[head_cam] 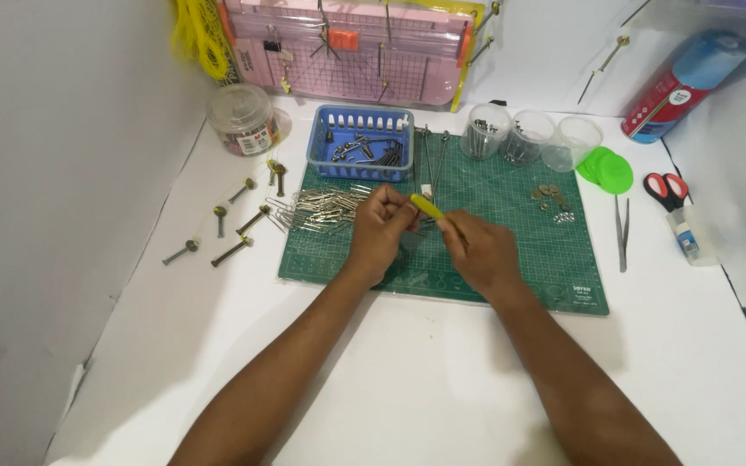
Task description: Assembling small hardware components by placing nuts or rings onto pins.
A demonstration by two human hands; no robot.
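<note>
Both hands meet over the green cutting mat: the right hand pinches a slim yellow tool, while the left hand closes its fingers on the tool's far tip. At nine o'clock from the left hand lies a heap of silver pins, with loose bolts beyond. At twelve o'clock sits a blue basket; at one o'clock, three clear cups. Tweezers and red scissors lie at three o'clock.
</note>
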